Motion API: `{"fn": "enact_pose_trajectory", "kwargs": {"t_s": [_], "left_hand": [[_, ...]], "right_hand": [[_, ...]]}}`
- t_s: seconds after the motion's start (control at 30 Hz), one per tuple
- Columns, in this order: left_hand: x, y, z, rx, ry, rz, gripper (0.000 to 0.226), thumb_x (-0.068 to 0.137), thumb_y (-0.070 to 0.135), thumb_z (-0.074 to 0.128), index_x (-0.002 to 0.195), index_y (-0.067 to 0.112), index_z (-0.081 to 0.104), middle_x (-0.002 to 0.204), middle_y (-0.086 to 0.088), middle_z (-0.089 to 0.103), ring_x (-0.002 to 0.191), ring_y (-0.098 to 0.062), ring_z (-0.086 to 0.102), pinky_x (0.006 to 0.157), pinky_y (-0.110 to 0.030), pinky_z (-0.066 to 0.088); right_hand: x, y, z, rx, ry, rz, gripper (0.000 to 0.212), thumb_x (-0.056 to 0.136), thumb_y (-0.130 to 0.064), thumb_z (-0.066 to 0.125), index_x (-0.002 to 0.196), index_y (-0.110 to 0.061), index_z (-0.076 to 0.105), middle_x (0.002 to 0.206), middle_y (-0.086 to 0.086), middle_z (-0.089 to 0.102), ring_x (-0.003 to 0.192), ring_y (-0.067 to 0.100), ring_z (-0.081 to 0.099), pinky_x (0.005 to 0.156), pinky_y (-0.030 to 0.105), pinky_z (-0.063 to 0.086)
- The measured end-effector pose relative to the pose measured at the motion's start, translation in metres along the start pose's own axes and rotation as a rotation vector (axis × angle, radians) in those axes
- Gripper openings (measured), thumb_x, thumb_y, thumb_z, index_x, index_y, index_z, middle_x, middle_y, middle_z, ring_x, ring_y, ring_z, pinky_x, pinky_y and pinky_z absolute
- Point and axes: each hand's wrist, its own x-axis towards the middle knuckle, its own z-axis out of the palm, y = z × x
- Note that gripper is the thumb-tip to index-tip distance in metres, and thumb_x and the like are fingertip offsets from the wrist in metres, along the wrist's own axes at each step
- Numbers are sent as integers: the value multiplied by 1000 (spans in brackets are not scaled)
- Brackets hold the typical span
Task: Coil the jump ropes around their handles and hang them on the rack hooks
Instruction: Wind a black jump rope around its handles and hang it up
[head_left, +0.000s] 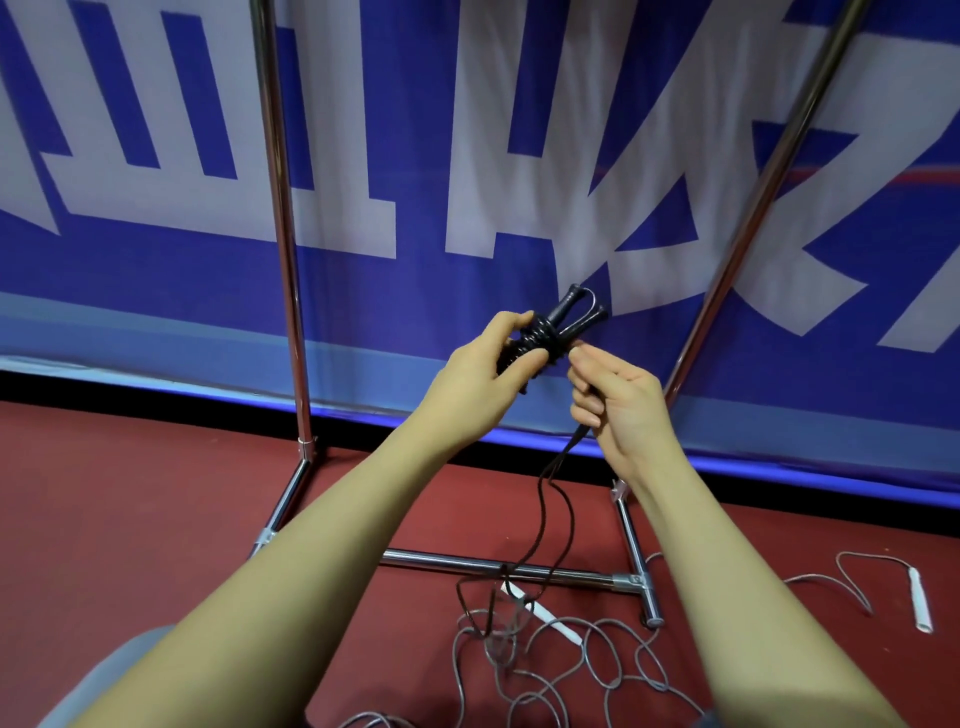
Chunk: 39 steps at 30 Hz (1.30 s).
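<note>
- Chrome rack (283, 260): two uprights rise before the blue-and-white banner (156, 291); one crossbar lies low on the red floor (130, 493).
- Two hands work between the uprights: the left hand (480, 371) clasps the black handles (558, 325), two side by side, with black rope (545, 499) wound round them; the right hand (621, 400) pinches that rope just beside the coil, two strands trailing down to the floor.
- One grey rope (571, 670) lies tangled beyond the crossbar, with two white handles (553, 621).
</note>
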Motion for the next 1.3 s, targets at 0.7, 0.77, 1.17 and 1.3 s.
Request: {"fn": "enact_pose_trajectory", "kwargs": {"t_s": [0.7,0.77,1.17,1.3], "left_hand": [[13,-24,-7,754,466,556,47,85,37,55,129,19,58,91,-7,62,57,-21,52,58,-28,36],[13,-22,-6,760,478,533,46,88,36,54,129,18,58,91,-7,61,59,-22,53,65,-31,41],[5,4,-5,-143,10,75,42,94,16,62,135,19,53,89,-4,61,69,-5,56,72,-17,45],[4,2,-10,82,8,128,58,88,28,69,142,27,45,100,-4,54,89,-14,56,87,-18,42]], "right_hand": [[-8,-8,12,34,-32,-10,13,93,-8,57,81,-5,63,56,-2,39,41,5,25,38,16,22],[-9,-8,14,61,-37,4,11,93,-5,55,95,-8,65,58,-1,44,43,7,29,42,17,28],[-6,-6,-1,80,-5,17,14,89,-7,57,96,-12,68,59,-1,48,42,7,32,43,19,31],[-7,-8,-2,77,-3,14,11,80,-9,63,89,-9,69,59,2,44,42,7,30,42,18,25]]}}
